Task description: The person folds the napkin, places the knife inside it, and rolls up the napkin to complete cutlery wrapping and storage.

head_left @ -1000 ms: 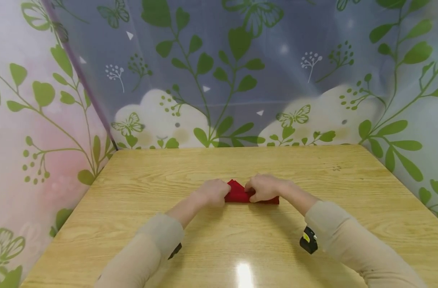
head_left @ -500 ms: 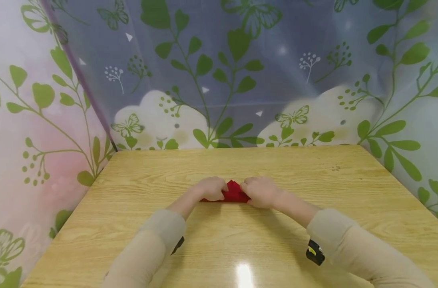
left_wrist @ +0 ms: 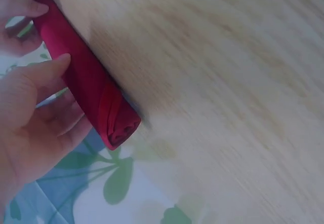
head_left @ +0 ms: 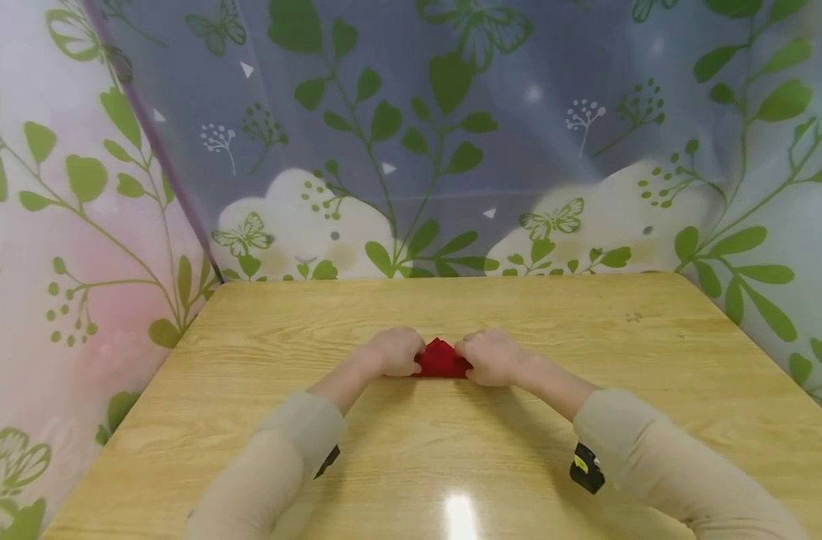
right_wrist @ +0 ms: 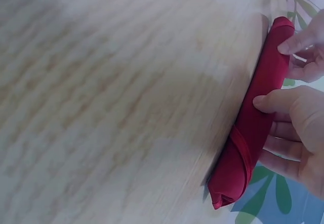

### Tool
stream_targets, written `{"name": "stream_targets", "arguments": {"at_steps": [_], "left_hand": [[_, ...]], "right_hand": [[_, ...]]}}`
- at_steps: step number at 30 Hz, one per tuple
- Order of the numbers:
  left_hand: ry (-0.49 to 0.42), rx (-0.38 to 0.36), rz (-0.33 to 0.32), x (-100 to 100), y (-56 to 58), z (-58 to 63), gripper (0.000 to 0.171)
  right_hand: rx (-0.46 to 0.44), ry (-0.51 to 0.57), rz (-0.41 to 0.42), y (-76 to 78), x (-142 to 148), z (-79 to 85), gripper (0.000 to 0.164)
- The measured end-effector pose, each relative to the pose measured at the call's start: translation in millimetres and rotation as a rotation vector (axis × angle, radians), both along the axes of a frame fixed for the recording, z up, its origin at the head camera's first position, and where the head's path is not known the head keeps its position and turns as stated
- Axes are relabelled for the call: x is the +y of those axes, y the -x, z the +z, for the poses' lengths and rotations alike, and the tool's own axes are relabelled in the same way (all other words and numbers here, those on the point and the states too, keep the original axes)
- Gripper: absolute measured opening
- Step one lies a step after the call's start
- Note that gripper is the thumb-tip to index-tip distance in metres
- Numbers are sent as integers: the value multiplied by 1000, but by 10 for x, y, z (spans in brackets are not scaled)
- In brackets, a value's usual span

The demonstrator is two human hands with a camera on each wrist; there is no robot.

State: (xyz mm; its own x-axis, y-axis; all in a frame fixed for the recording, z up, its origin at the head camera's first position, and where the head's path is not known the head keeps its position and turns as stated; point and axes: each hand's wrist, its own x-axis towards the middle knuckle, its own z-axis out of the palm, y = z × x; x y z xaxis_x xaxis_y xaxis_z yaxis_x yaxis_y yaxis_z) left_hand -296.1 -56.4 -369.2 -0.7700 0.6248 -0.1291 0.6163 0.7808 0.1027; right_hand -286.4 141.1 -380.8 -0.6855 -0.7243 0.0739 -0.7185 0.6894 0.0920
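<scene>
A red cloth [head_left: 441,361] lies mid-table, rolled into a tube, with a pointed flap rising at its far side in the head view. My left hand [head_left: 396,351] holds its left part, thumb on the near face and fingers behind. On the right part, my right hand [head_left: 490,357] grips the same way. The left wrist view shows the rolled cloth [left_wrist: 76,72] with a spiral of layers at its end. A folded edge wraps slantwise round the cloth [right_wrist: 263,102] in the right wrist view. In the head view, both hands cover the roll's ends.
The wooden table [head_left: 411,450] stretches out on all sides of the hands. A printed curtain [head_left: 438,150] with leaves and butterflies stands along its back and sides. Dark devices, such as the right wrist camera [head_left: 587,468], hang under the sleeves.
My right hand shifted its hold on the cloth between one second and half a second ago, and my left hand moved slightly left. Since then both have stayed nearly in place.
</scene>
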Motion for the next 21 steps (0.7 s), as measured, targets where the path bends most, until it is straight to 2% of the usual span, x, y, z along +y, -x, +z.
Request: {"name": "stream_targets", "arguments": {"at_steps": [7,11,13,17,21], "left_hand": [[208,275,-99,-1,-133,-58,22],[273,400,-119,25,-193,-125,15],[293,435,-128,32,-208,-154,10],[317,442,-145,49,-216,-184,10],[311,426,-152,66,-193,-195,11]], "right_hand": [[-131,19,-38,56,-12,87,13],[-199,35,-59,93,-2,93,10],[-228,40,-65,103,2,96,9],[-241,49,-60,97,19,80,8],[-176,56,-42,60,50,39,14]]}}
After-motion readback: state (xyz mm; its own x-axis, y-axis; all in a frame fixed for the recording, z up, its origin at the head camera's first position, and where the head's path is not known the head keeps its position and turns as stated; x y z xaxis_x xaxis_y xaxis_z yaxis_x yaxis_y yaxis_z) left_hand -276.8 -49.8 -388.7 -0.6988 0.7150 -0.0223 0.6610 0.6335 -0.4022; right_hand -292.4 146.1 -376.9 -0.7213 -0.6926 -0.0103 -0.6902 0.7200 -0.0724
